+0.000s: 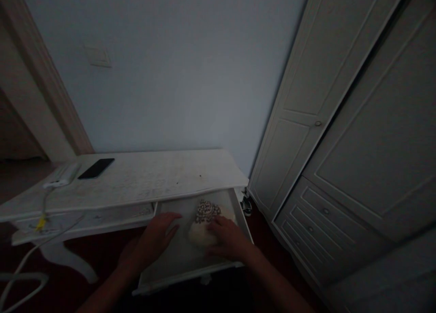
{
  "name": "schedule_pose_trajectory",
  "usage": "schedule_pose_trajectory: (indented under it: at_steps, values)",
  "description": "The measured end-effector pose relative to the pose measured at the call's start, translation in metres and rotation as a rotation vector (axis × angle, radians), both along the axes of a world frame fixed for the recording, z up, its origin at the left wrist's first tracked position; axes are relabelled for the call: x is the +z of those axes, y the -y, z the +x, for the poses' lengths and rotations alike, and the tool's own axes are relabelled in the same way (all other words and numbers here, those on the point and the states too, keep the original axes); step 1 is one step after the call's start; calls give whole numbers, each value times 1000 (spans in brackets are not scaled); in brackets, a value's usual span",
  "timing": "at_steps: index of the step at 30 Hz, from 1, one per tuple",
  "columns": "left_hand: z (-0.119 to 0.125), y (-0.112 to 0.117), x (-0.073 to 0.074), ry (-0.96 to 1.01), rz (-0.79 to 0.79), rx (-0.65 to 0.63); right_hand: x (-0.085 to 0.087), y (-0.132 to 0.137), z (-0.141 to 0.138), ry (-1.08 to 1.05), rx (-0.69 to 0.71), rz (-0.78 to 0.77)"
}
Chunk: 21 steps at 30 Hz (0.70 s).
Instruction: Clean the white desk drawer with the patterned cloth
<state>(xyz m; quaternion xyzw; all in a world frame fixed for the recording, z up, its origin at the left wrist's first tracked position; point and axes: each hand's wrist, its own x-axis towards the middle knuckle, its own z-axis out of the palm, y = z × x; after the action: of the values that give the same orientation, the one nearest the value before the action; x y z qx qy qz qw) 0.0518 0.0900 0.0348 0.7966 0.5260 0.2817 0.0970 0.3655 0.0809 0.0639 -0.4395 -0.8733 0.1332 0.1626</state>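
A soft cream bundle (200,234), with a dark leopard-like patterned part on top, lies in the pulled-out white drawer (177,258). It looks like fabric, but the dim light hides its exact kind. My right hand (226,238) is on the bundle's right side, its fingers curled over it; some fingertips are hard to see. At the drawer's left side, my left hand (160,233) is open, thumb and fingers apart, holding nothing. A gap separates it from the bundle.
The drawer belongs to a worn white table (153,172). On its left lie a dark phone (96,168) and a white power strip (63,174) with a cable. To the right stands a white wardrobe (296,136) with small drawers. Something dark and white (246,206) is on the red floor.
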Motion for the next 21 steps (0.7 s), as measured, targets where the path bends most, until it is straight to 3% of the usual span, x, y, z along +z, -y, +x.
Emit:
schedule_pose_trajectory:
  at_steps: [4, 9, 13, 16, 18, 21]
  values:
    - [-19, 10, -29, -197, 93, 105, -23, -10, -16, -48, -74, -129]
    - [-19, 10, -49, -270, 169, 158, -54, -27, -47, 219, -38, -260]
    - [-19, 8, -52, -258, 193, 149, -72, -35, -55, 298, 7, -84]
    - [-21, 9, -53, -248, 183, 130, -75, -47, -47, 280, 9, 18]
    - [-22, 10, -54, -247, 179, 114, -71, -60, -39, 251, -52, 64]
    - [-21, 11, -55, -248, 193, 114, -62, -80, -33, 167, -260, 114]
